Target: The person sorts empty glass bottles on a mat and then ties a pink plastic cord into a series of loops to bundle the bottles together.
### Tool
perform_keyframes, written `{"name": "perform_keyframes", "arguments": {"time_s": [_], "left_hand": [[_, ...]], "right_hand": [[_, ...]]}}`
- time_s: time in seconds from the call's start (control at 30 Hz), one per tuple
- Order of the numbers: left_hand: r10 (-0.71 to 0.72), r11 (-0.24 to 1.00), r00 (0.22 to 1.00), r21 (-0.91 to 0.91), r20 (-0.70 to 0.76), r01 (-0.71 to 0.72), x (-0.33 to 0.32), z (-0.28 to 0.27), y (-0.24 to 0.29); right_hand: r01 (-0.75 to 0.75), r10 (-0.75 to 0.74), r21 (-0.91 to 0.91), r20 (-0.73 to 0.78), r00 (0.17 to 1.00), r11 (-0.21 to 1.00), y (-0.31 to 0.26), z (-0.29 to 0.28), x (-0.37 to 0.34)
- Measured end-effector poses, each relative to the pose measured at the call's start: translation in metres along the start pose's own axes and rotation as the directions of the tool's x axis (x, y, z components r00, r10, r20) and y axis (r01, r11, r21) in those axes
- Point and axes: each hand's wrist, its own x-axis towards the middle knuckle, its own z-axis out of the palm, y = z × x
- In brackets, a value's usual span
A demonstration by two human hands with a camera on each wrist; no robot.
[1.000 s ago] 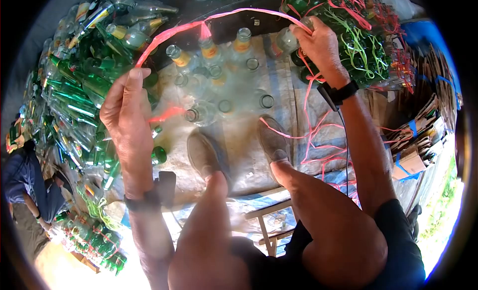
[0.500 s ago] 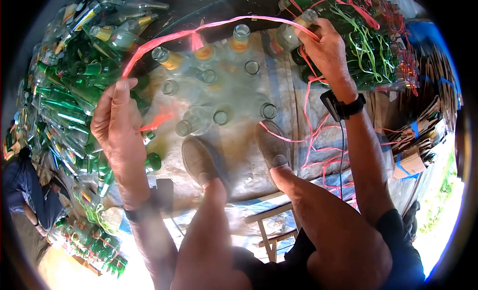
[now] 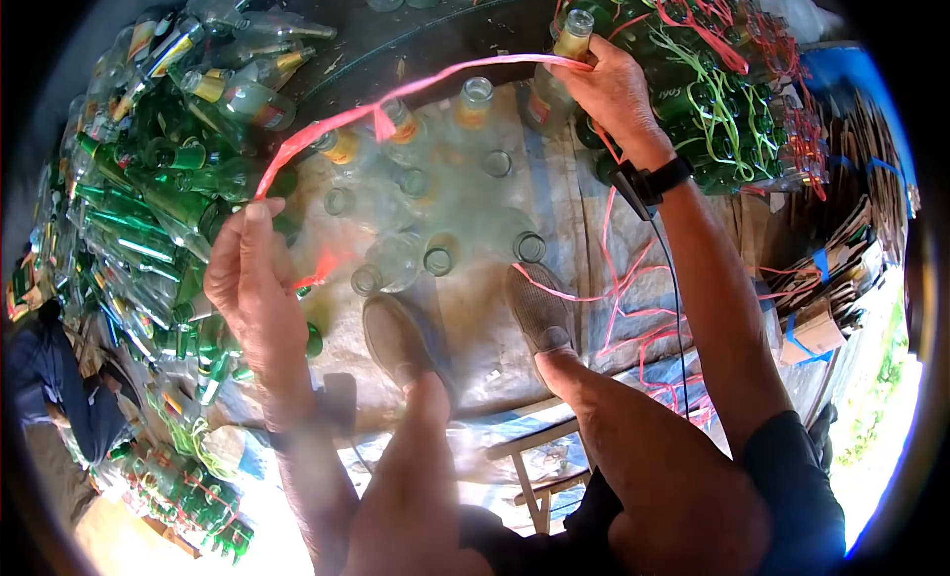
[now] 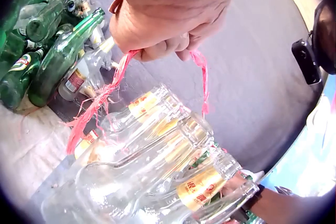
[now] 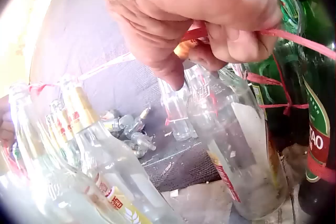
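Bright pink runs along the ribbon (image 3: pixel 327 131), and we find a redder pink in the tangle (image 3: pixel 727 53) beside lime-green strings (image 3: pixel 727 131). Our clear bottles (image 5: pixel 113 155) are colourless, their yellow neck labels (image 4: pixel 199 188) printed in red. The other bottles (image 3: pixel 163 180) are mostly deep green; one green bottle (image 5: pixel 319 113) wears a label of green above red, lettered in white. Beneath, we have a sheet (image 3: pixel 475 338) of grubby off-white with faded blue stripes, and a plain dark-grey mat (image 4: pixel 252 61). The shoes (image 3: pixel 401 343) are grey-brown, the wristband (image 3: pixel 675 176) black, the cardboard (image 3: pixel 816 338) brown with vivid blue straps (image 3: pixel 821 261).
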Motion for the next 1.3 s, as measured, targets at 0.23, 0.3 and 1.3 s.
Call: {"name": "perform_keyframes", "arguments": {"time_s": [0.23,0.3,1.3], "left_hand": [[-0.018,0.999,1.000,-0.046,0.004,0.018,-0.004,-0.004,-0.003],[-0.006,0.999,1.000,-0.045,0.011,0.006,-0.004,-0.003,-0.005],[0.443,0.800,0.852,0.305,0.279,-0.516,-0.064,0.021,0.021]], "right_hand": [[0.030,-0.035,-0.088,-0.055,0.998,0.996,0.010,-0.002,-0.020],[0.033,-0.032,0.004,-0.109,0.993,0.999,0.017,-0.005,-0.024],[-0.407,0.381,-0.119,-0.193,0.904,0.905,0.059,-0.101,-0.187]]}}
